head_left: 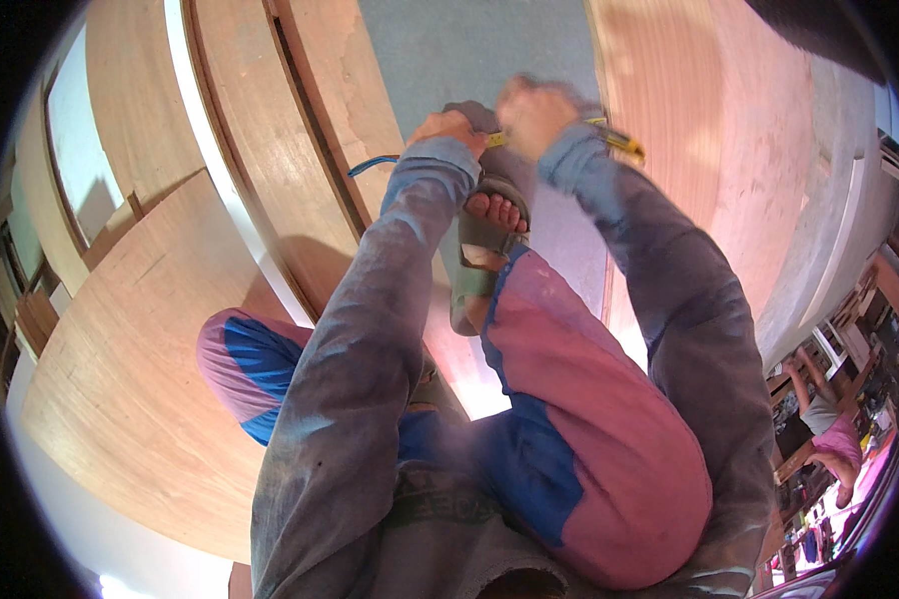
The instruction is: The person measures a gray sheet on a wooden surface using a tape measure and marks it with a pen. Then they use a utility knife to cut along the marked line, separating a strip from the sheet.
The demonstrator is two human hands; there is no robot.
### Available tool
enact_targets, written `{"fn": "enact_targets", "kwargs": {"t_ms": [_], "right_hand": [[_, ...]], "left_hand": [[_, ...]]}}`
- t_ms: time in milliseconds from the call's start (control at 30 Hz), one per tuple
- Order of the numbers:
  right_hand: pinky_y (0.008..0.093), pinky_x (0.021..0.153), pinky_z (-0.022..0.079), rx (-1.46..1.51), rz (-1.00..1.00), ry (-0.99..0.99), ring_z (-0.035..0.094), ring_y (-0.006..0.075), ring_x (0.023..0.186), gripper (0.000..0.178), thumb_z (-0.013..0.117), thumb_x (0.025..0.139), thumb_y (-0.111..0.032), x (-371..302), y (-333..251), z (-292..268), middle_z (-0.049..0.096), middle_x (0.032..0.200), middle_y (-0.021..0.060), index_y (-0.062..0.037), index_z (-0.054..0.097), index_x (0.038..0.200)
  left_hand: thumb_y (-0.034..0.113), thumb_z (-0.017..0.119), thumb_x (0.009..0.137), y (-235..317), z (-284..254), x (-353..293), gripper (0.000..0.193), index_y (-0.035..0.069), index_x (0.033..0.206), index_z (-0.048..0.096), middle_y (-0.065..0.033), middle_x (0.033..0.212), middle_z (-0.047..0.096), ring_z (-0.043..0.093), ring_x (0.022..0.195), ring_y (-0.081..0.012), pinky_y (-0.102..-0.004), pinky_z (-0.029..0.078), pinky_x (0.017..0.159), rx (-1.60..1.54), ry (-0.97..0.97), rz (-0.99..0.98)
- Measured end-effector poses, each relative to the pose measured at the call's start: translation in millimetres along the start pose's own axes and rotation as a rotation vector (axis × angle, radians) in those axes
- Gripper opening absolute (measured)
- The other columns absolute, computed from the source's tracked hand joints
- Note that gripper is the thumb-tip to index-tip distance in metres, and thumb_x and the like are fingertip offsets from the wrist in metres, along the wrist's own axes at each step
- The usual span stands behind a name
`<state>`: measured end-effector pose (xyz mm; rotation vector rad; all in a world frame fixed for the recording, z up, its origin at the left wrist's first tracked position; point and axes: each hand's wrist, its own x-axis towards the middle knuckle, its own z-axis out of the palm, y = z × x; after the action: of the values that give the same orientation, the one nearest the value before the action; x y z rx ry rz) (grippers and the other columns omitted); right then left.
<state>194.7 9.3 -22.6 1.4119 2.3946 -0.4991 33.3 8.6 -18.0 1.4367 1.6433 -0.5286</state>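
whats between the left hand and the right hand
A short stretch of yellow measuring tape lies between the left hand and the blurred right hand, as the head view shows.

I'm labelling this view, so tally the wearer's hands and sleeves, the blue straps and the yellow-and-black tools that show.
Hands, left and right: 2
Sleeves, left and right: 2
Blue strap: 1
Yellow-and-black tool: 1
Total: 6

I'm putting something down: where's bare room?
Bare: the grey panel beyond your left hand and right hand, between left board and right board; the plywood sheet left of the white strip. It's crowded around the hands, yellow tool and sandal.
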Motion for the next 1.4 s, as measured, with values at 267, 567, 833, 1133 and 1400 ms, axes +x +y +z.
{"fn": "enact_targets", "kwargs": {"t_ms": [267, 567, 833, 1133, 1400], "right_hand": [[0.0409, 0.071, 0.055, 0.194, 0.378, 0.66, 0.07, 0.0313, 0.082, 0.02, 0.063, 0.089, -0.022, -4.0, 143.6, -12.6, 0.068, 0.09, 0.0168, -0.0036, 0.07, 0.096], [0.0475, 0.072, 0.054, 0.687, 0.355, 0.419, 0.067, 0.0398, 0.086, 0.03, 0.06, 0.089, -0.014, -80.0, 12.5, 33.5, 0.069, 0.093, 0.0188, -0.0065, 0.066, 0.118], [0.0481, 0.069, 0.054, 0.592, 0.167, -0.032, 0.069, 0.0388, 0.082, 0.074, 0.063, 0.082, -0.019, -97.9, -38.5, 27.7, 0.07, 0.091, 0.0175, -0.0176, 0.037, 0.151], [0.0476, 0.068, 0.055, 0.475, 0.224, -0.23, 0.07, 0.0369, 0.082, 0.086, 0.066, 0.08, -0.02, -90.1, -42.0, 11.7, 0.071, 0.091, 0.0179, -0.0214, 0.027, 0.157], [0.0476, 0.069, 0.055, 0.434, 0.238, -0.193, 0.071, 0.0371, 0.08, 0.082, 0.065, 0.081, -0.02, -89.3, -39.5, 12.7, 0.072, 0.088, 0.0192, -0.0197, 0.031, 0.155]], "left_hand": [[0.04, 0.066, 0.089, 2.6, -5.9, -5.7, 0.04, 0.007, 0.109, 0.074, -0.0199, 0.109, 0.071, 0.068, 0.103, -0.0376, -0.0442, 0.055, 0.089, -0.019, -0.005, 0.027], [0.042, 0.068, 0.088, 6.3, -6.5, -6.5, 0.041, 0.006, 0.107, 0.074, -0.02, 0.11, 0.071, 0.068, 0.104, -0.0374, -0.0438, 0.055, 0.09, 0.001, 0.001, -0.006], [0.044, 0.068, 0.088, 4.6, -4.0, -7.0, 0.046, 0.006, 0.114, 0.071, -0.0188, 0.115, 0.07, 0.067, 0.108, -0.0368, -0.0438, 0.054, 0.093, -0.037, 0.005, 0.009], [0.045, 0.066, 0.089, 5.7, -3.3, -4.1, 0.046, 0.007, 0.115, 0.071, -0.0178, 0.117, 0.069, 0.067, 0.108, -0.0352, -0.0434, 0.054, 0.093, -0.002, -0.007, 0.003], [0.046, 0.067, 0.089, 6.6, -5.0, -6.7, 0.047, 0.007, 0.116, 0.071, -0.018, 0.116, 0.07, 0.067, 0.109, -0.0361, -0.0436, 0.054, 0.093, 0.006, 0.01, -0.005]]}}
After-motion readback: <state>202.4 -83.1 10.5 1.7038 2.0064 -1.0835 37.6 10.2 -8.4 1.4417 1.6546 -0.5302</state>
